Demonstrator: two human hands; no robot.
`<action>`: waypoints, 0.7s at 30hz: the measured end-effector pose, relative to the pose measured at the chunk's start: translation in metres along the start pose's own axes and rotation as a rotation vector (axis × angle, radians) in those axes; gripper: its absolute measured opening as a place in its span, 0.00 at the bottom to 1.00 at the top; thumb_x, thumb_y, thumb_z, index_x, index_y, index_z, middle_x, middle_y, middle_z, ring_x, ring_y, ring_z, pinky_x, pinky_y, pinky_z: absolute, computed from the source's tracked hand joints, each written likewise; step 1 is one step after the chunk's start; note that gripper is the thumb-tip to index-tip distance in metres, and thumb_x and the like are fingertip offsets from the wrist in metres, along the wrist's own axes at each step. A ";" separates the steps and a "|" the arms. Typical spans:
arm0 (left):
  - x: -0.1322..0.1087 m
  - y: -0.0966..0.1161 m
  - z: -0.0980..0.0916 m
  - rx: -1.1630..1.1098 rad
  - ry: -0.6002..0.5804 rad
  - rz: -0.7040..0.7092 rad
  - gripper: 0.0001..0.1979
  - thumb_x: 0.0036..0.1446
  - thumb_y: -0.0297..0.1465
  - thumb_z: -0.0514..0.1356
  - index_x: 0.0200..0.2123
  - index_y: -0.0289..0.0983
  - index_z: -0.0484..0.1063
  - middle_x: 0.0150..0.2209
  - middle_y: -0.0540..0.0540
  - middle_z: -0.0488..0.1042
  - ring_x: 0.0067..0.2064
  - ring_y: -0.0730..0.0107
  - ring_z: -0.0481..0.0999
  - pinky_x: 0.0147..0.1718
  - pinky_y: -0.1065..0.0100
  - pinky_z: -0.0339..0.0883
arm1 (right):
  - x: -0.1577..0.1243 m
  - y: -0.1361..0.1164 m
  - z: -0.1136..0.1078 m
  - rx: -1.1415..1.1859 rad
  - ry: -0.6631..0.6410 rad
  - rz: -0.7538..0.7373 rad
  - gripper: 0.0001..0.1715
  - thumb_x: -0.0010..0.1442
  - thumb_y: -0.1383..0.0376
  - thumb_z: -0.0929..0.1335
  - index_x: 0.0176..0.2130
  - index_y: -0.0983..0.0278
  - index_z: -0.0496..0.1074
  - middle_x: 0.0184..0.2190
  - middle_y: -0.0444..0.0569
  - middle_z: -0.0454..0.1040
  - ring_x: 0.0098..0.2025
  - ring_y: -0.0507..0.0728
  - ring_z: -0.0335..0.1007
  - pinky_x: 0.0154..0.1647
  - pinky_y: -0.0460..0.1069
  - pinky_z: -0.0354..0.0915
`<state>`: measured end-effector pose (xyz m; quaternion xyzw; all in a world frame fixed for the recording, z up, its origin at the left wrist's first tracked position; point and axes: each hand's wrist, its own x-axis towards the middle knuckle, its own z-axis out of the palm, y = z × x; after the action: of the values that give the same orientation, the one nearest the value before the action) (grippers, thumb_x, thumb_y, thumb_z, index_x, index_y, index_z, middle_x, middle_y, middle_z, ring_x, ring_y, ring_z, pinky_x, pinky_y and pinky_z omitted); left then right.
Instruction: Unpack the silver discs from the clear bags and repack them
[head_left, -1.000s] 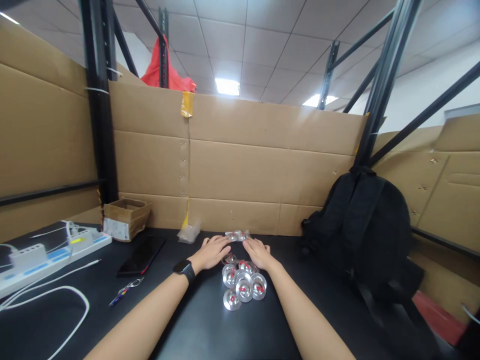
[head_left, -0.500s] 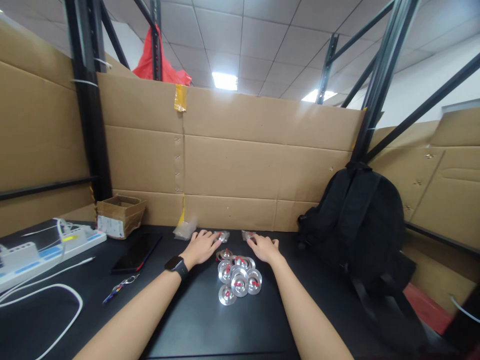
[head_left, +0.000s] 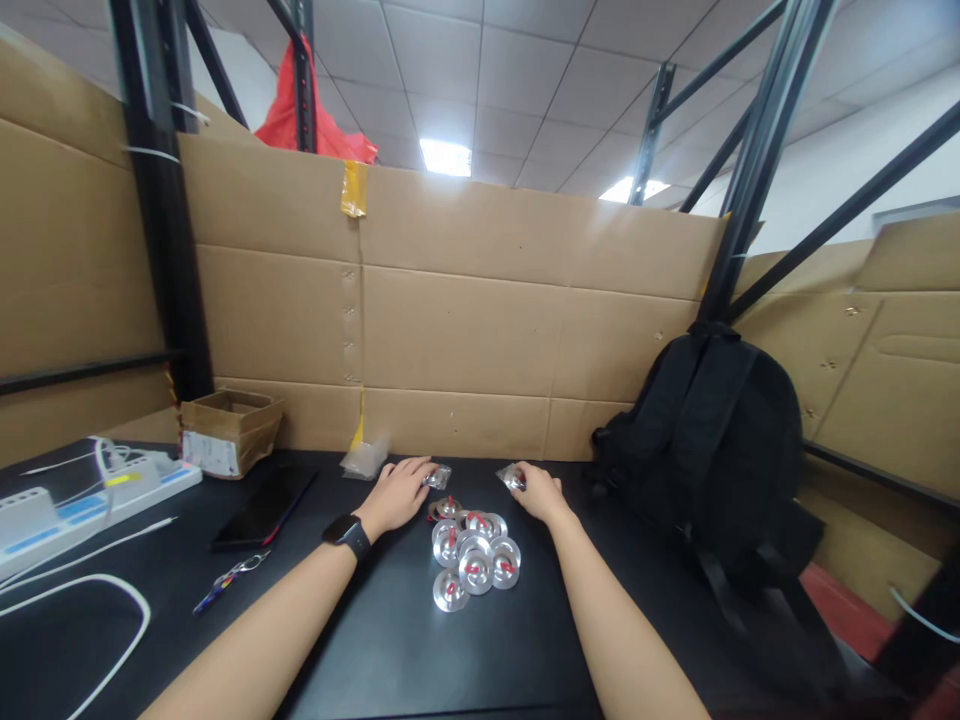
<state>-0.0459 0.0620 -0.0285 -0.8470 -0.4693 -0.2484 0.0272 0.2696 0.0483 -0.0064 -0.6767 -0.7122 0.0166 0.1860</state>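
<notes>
My left hand [head_left: 399,493], with a dark watch at the wrist, is closed at the fingertips on a small clear plastic packet [head_left: 439,477]. On the other side, my right hand [head_left: 539,492] has its fingers curled on a second clear plastic packet [head_left: 511,477]. What the packets contain is too small to make out. Nearer to me, between my forearms, lies a loose pile of silver finger cymbals [head_left: 475,565], domed metal discs with red loops. Some of them overlap. Neither hand touches the pile.
A black backpack [head_left: 720,430] stands at the right. To the left are a small cardboard box [head_left: 234,432], a phone [head_left: 264,507], a keychain [head_left: 229,582] and a white power strip [head_left: 97,510] with cables. A crumpled plastic bag [head_left: 366,457] lies near the cardboard wall [head_left: 457,330].
My right hand has moved slightly right, its fingers curling around the packet there, which has shifted right. My left fingers have drawn in on the other packet. The view has tilted slightly.
</notes>
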 end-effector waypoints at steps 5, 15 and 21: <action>-0.001 0.010 -0.009 -0.041 0.056 0.011 0.19 0.63 0.32 0.53 0.56 0.45 0.69 0.61 0.43 0.68 0.62 0.55 0.64 0.57 0.53 0.56 | -0.004 -0.009 -0.006 -0.038 0.075 -0.002 0.32 0.43 0.67 0.75 0.50 0.56 0.73 0.44 0.50 0.78 0.47 0.63 0.74 0.45 0.52 0.59; 0.001 0.025 -0.012 -0.466 0.137 -0.021 0.13 0.61 0.33 0.57 0.49 0.43 0.74 0.49 0.45 0.77 0.52 0.60 0.74 0.54 0.58 0.64 | 0.001 -0.013 0.006 0.588 0.189 -0.086 0.26 0.40 0.74 0.72 0.42 0.63 0.78 0.36 0.47 0.76 0.35 0.57 0.73 0.38 0.49 0.67; 0.007 0.049 0.004 -1.034 0.035 -0.117 0.22 0.57 0.37 0.64 0.55 0.38 0.70 0.53 0.36 0.75 0.52 0.58 0.76 0.52 0.58 0.68 | -0.013 -0.041 0.001 1.185 0.119 -0.094 0.20 0.42 0.65 0.76 0.38 0.66 0.78 0.35 0.49 0.77 0.32 0.56 0.74 0.37 0.51 0.70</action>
<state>-0.0016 0.0417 -0.0195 -0.7177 -0.3314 -0.4631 -0.4007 0.2300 0.0321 0.0008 -0.4253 -0.5991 0.3647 0.5720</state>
